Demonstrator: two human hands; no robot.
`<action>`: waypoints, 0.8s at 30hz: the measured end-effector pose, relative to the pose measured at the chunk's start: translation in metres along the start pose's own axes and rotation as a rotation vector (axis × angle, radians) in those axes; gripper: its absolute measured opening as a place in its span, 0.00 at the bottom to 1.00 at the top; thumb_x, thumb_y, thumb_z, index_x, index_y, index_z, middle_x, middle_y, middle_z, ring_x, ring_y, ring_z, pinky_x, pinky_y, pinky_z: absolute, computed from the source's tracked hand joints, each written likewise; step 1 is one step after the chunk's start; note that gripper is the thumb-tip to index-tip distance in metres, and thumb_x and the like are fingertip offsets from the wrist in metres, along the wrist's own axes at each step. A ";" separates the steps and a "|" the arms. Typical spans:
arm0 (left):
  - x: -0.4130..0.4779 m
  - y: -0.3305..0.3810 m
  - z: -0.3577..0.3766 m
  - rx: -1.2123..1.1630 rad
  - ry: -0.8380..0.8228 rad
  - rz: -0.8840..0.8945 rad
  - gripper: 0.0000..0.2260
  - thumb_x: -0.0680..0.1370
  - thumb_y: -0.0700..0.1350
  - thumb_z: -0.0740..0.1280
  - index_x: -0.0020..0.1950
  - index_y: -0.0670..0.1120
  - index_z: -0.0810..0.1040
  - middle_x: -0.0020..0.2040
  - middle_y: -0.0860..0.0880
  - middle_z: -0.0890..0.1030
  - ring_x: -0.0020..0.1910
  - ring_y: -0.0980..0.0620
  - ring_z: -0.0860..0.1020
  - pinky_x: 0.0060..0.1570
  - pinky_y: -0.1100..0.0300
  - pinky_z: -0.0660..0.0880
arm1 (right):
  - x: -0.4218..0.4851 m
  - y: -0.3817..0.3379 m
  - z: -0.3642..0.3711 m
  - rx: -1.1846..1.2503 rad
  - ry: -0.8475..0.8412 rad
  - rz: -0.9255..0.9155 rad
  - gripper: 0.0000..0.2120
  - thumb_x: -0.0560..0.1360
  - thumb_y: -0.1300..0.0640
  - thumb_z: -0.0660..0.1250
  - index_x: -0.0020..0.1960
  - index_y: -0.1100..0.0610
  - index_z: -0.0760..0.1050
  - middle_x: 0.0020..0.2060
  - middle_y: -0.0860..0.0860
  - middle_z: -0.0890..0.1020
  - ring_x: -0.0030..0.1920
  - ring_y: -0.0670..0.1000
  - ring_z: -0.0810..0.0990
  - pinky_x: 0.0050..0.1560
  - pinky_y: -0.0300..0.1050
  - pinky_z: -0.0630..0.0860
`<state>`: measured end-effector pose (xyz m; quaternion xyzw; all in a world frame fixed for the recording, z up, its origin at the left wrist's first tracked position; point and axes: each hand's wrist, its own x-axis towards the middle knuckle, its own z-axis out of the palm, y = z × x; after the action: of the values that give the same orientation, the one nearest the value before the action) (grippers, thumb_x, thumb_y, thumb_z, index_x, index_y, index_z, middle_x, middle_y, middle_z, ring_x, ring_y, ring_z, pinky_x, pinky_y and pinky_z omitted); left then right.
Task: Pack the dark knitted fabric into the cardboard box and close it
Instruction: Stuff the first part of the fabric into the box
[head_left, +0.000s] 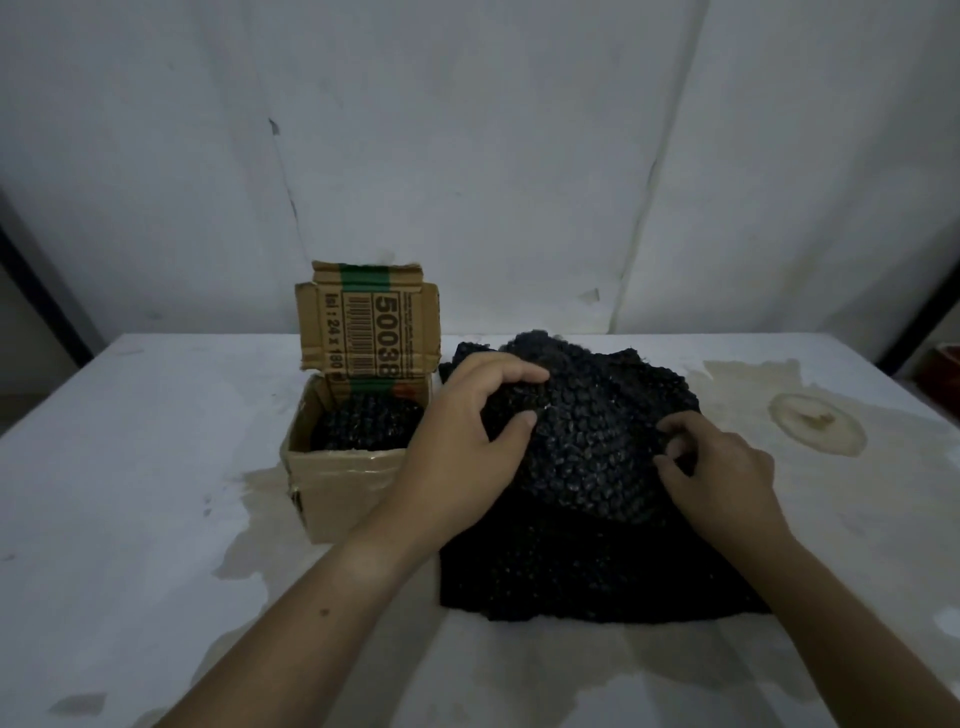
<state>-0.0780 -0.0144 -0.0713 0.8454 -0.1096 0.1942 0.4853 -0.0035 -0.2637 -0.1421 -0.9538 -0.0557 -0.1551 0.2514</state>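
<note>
Leftmost, the cardboard box (343, 483) stands open on the pale tabletop (156, 441), its printed rear flap (369, 325) upright. Inside it a dark knitted bundle (363, 423) fills the cavity, though the box's front wall hides its lower part and the dim light blurs its edges. Just beside the box, the left hand (467, 426) rests on the heap of dark knitted fabric (597, 493), which lies on the tabletop outside the box; whether the heap touches the box's right side cannot be told, since hand and forearm cover that spot. This hand's grip is clenched on a raised fold, fingers curled over the top and thumb pressed in below. Further right, the right hand (722, 467) has its grip pinching the same fold, fingertips partly sunk into the knit. The heap's near half is too dark for its folds to be made out. A ringed stain (815, 423) marks the tabletop, and a reddish object (943, 374) is cut off by the right edge
</note>
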 end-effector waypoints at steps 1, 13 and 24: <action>0.002 0.007 -0.009 -0.006 0.018 0.018 0.13 0.78 0.41 0.68 0.59 0.55 0.78 0.59 0.63 0.75 0.63 0.69 0.70 0.62 0.76 0.63 | 0.000 -0.007 -0.004 0.127 0.012 0.007 0.13 0.74 0.59 0.69 0.56 0.49 0.74 0.36 0.43 0.78 0.39 0.48 0.78 0.41 0.48 0.70; -0.004 -0.029 -0.167 -0.015 0.378 -0.417 0.09 0.75 0.45 0.73 0.54 0.55 0.81 0.50 0.50 0.83 0.42 0.54 0.83 0.26 0.59 0.78 | 0.023 -0.162 -0.021 0.428 -0.208 -0.300 0.12 0.75 0.58 0.65 0.55 0.45 0.77 0.34 0.45 0.75 0.33 0.43 0.73 0.34 0.33 0.67; -0.028 -0.084 -0.155 0.482 0.202 -0.545 0.15 0.72 0.59 0.72 0.48 0.50 0.76 0.46 0.56 0.77 0.42 0.62 0.74 0.35 0.67 0.66 | 0.016 -0.187 0.016 0.091 -0.169 -0.560 0.19 0.74 0.43 0.68 0.63 0.47 0.78 0.56 0.43 0.75 0.57 0.46 0.73 0.62 0.47 0.71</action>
<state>-0.1068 0.1617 -0.0784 0.9101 0.2165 0.1607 0.3146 -0.0184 -0.0936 -0.0636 -0.8986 -0.3443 -0.1361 0.2356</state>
